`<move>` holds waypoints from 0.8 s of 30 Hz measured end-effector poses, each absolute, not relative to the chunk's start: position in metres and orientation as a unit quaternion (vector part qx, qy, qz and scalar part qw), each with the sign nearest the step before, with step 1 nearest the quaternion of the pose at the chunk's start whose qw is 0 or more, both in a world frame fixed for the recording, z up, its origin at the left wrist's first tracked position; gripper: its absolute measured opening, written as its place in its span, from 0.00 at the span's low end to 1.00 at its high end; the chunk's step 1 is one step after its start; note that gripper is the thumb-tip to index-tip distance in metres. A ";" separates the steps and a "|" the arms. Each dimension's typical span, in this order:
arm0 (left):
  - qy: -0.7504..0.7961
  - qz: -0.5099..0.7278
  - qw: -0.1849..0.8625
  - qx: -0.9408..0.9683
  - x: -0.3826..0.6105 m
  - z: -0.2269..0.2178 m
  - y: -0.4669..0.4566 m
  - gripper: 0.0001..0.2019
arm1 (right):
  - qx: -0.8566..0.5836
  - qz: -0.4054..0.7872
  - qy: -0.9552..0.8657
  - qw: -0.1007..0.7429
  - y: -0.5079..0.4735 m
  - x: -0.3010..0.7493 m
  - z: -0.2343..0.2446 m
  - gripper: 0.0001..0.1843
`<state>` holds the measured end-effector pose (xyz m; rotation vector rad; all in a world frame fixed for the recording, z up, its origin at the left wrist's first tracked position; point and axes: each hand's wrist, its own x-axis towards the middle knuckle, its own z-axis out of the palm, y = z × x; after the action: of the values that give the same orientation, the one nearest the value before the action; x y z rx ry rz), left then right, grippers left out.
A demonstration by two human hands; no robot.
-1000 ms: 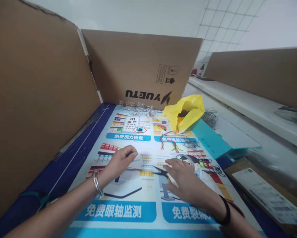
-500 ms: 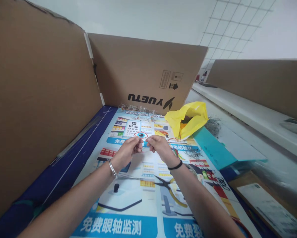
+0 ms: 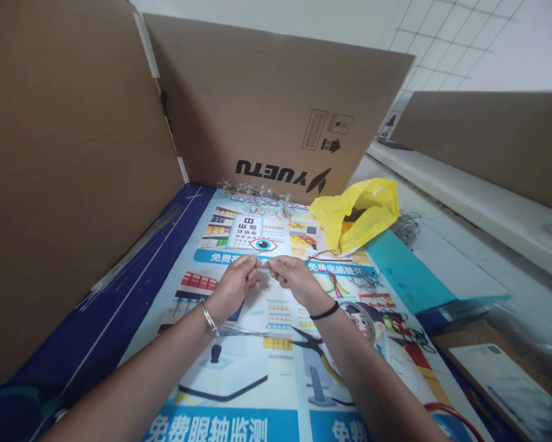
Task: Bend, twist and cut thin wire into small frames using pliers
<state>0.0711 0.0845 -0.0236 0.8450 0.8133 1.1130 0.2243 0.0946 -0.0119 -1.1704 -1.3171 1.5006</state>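
Note:
My left hand (image 3: 236, 283) and my right hand (image 3: 293, 280) meet above the printed poster (image 3: 239, 362), fingertips pinched together on a small, thin clear piece (image 3: 263, 265) between them that I cannot make out. The left wrist wears a silver bangle, the right a black band. Under my right forearm, pliers with yellow handles (image 3: 319, 353) lie on the poster, with a thin wire (image 3: 239, 332) beside them.
Cardboard walls (image 3: 73, 153) close off the left and back. A yellow plastic bag (image 3: 356, 212) and coloured wires (image 3: 333, 279) lie to the right, with a teal folder (image 3: 404, 270). A row of small clear pieces (image 3: 252, 193) lines the back wall. A cardboard box (image 3: 501, 368) sits at the right front.
One second ago both hands lay low on the poster, the right on the pliers. They rose and came together, pinching a small piece; the pliers stay on the poster.

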 end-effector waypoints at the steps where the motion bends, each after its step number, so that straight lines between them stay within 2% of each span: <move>1: 0.368 0.493 0.689 0.385 0.071 -0.023 0.084 0.12 | -0.460 0.599 -0.517 0.404 0.094 0.224 -0.013 0.19; 8: 0.402 0.456 0.667 0.430 0.065 -0.020 0.089 0.13 | -0.486 0.569 -0.500 0.436 0.094 0.221 -0.021 0.19; 16: 0.436 0.439 0.609 0.497 0.060 -0.022 0.098 0.13 | -0.563 0.474 -0.535 0.415 0.104 0.225 -0.031 0.15; 20: 0.475 0.414 0.547 0.551 0.058 -0.022 0.114 0.11 | -0.595 0.399 -0.584 0.382 0.129 0.230 -0.035 0.10; 24: 0.531 0.384 0.439 0.615 0.056 -0.031 0.138 0.05 | -0.616 0.319 -0.636 0.338 0.149 0.233 -0.037 0.05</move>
<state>0.0564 0.1376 -0.0307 1.5274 1.3182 0.9535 0.2334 0.1486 -0.0371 -1.6041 -1.6571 0.8306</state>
